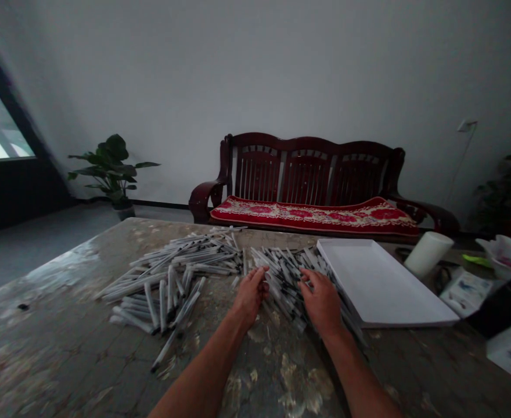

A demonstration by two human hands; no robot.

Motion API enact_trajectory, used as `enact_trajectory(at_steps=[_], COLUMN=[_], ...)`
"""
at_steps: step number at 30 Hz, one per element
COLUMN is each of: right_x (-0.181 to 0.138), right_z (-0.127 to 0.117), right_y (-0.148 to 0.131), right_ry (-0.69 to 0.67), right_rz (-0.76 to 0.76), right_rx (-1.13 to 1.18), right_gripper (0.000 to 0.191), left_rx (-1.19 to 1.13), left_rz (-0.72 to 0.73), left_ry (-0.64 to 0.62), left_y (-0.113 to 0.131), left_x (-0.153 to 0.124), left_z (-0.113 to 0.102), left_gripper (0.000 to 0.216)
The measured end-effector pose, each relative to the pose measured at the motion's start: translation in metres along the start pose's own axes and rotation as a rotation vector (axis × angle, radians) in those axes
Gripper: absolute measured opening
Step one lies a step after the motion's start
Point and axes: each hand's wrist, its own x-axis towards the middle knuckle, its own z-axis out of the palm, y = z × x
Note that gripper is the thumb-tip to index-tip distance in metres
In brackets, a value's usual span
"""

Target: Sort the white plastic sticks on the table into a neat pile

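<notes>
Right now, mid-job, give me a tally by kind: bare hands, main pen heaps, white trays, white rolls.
Hands: 2 (left hand, right hand)
Main pen heaps: 2 (left heap, right heap)
White tray: 1
White roll: 1
Total: 6, counting heaps, not single pens, which overlap too much to count.

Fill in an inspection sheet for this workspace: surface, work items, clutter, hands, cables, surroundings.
Surface: table, mottled, patterned top.
Work items: left pile of pens, right pile of pens, white tray beside it.
Clutter: white roll and printed boxes toward the right.
Hands: left hand and right hand at the right pile; grips unclear.
Cables: thin cord hanging from wall socket.
Surroundings: wooden bench with red cover, leafy plant at left, grey wall.
</notes>
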Motion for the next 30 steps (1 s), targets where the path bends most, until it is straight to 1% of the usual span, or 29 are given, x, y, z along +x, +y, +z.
enact_trajectory(at_steps=[2,3,7,8,10,12,13,14,16,17,18,19,22,26,28,30], right_x=[0.000,0.000,0.001,0.001,0.000,0.000,0.000,0.000,0.000,0.000,0.000,0.000,-0.001,-0.003,-0.003,-0.003], right_z=[0.001,0.002,0.005,0.005,0.004,0.001,-0.001,-0.004,-0.008,-0.009,-0.010,-0.011,-0.011,-0.007,-0.004,-0.001], right_y=[-0.001,-0.003,-0.010,-0.012,-0.014,-0.015,-0.016,-0.017,-0.020,-0.021,-0.023,-0.025,-0.031,-0.037,-0.038,-0.041], right_ry=[-0.001,-0.007,-0.091,-0.124,-0.198,-0.267,-0.291,-0.317,-0.392,-0.438,-0.486,-0.531,-0.614,-0.695,-0.685,-0.593], right_rz=[-0.019,-0.060,-0.298,-0.347,-0.398,-0.374,-0.333,-0.274,-0.118,-0.034,0.044,0.110,0.245,0.426,0.441,0.344], right_rx=[0.021,0.052,0.167,0.184,0.213,0.237,0.250,0.267,0.342,0.405,0.477,0.546,0.693,0.753,0.688,0.533], right_gripper=[0.034,0.037,0.055,0.055,0.050,0.039,0.034,0.030,0.028,0.028,0.029,0.031,0.038,0.045,0.044,0.038], left_rx=[0.058,0.087,0.182,0.193,0.201,0.203,0.201,0.192,0.154,0.139,0.133,0.140,0.197,0.199,0.174,0.143], left_rz=[-0.075,-0.124,-0.406,-0.469,-0.543,-0.560,-0.521,-0.437,-0.199,-0.086,0.001,0.052,0.102,0.133,0.143,0.142], left_ry=[-0.108,-0.159,-0.383,-0.441,-0.524,-0.545,-0.517,-0.461,-0.323,-0.281,-0.270,-0.282,-0.336,-0.280,-0.225,-0.171], left_y=[-0.001,0.000,0.006,0.008,0.010,0.009,0.009,0.008,0.006,0.006,0.005,0.004,0.001,-0.007,-0.010,-0.013], left_x=[-0.003,-0.005,-0.008,-0.008,-0.008,-0.008,-0.008,-0.007,-0.007,-0.008,-0.008,-0.009,-0.011,-0.011,-0.010,-0.010], left_z=[0.001,0.000,-0.004,-0.005,-0.007,-0.007,-0.007,-0.006,-0.004,-0.003,-0.001,0.000,0.002,0.007,0.010,0.013], left_gripper=[0.048,0.046,0.034,0.032,0.031,0.031,0.032,0.033,0.032,0.032,0.034,0.038,0.046,0.044,0.044,0.044])
